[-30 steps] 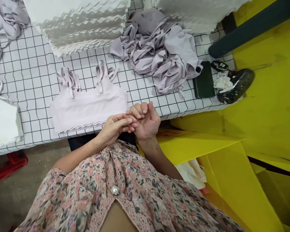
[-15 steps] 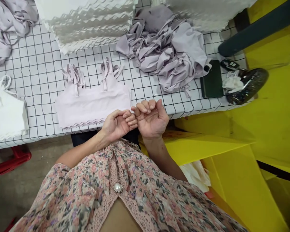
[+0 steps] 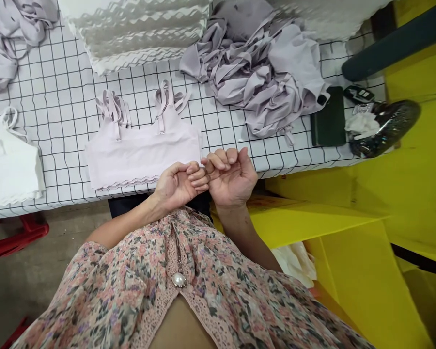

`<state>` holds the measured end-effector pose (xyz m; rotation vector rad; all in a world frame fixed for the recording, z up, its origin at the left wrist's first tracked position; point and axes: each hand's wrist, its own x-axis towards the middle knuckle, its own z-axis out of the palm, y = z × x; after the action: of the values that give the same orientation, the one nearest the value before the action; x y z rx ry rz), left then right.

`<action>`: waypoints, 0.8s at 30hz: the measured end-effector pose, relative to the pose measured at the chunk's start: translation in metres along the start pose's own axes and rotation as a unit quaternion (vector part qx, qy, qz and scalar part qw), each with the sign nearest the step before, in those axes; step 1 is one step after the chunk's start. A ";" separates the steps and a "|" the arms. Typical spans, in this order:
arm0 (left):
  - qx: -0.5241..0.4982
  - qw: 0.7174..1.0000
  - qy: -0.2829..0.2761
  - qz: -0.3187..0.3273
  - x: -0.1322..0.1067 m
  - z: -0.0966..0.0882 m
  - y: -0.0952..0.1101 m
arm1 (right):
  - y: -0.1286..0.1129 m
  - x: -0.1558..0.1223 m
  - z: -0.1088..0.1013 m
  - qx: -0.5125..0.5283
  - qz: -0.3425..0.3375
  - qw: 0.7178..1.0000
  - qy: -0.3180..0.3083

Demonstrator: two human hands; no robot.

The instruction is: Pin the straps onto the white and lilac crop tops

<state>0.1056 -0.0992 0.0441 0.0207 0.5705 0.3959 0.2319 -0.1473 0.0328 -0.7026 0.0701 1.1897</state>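
Observation:
In front of my waist, at the table's near edge, both palms are turned up. My left hand (image 3: pixel 181 184) has its fingers curled together, with nothing visible in them. Its fingertips meet the little-finger side of my right hand (image 3: pixel 232 179). That right hand is loosely curled, its thumb apart from the fingers and its palm bare. Just beyond the left hand lies a neat stack of pale pink camisole bra tops (image 3: pixel 145 155), their thin straps pointing away from me. The lower right corner of the stack is close to my fingers.
A grid-patterned tablecloth (image 3: pixel 69 97) covers the table. White wavy-edged fabric stacks (image 3: pixel 141 34) and a heap of lilac garments (image 3: pixel 254 82) lie behind. White tops (image 3: pixel 14 165) are left; a dark green case (image 3: pixel 327 116) and car key (image 3: pixel 359 93) right. Yellow panels (image 3: pixel 349 252) stand beside me.
My hands keep the same pose, still touching each other. The view has shifted slightly, so the things on the table appear a little higher, those at the right also farther right.

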 end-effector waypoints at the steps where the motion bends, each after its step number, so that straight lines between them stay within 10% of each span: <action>1: 0.000 1.000 -0.001 0.000 0.000 -0.001 0.000 | 0.000 0.000 -0.001 0.001 -0.001 1.000 -0.003; 11: -0.032 0.999 -0.002 0.010 0.001 -0.004 0.001 | 0.002 0.001 -0.006 -0.049 -0.028 0.997 -0.048; 19: 0.066 0.987 0.029 0.144 -0.004 -0.011 0.010 | -0.002 0.006 -0.008 -0.106 -0.041 0.989 -0.096; 22: 0.256 0.921 0.001 0.293 -0.006 -0.014 -0.001 | 0.003 0.008 -0.011 -0.130 -0.054 0.986 -0.092; 24: 0.464 0.793 -0.059 0.390 0.000 -0.015 -0.009 | 0.010 0.004 -0.006 -0.202 -0.048 0.972 -0.109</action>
<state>0.1008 -0.1087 0.0304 1.2668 0.5666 0.8760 0.2267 -0.1455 0.0213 -0.9138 -0.3958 1.1928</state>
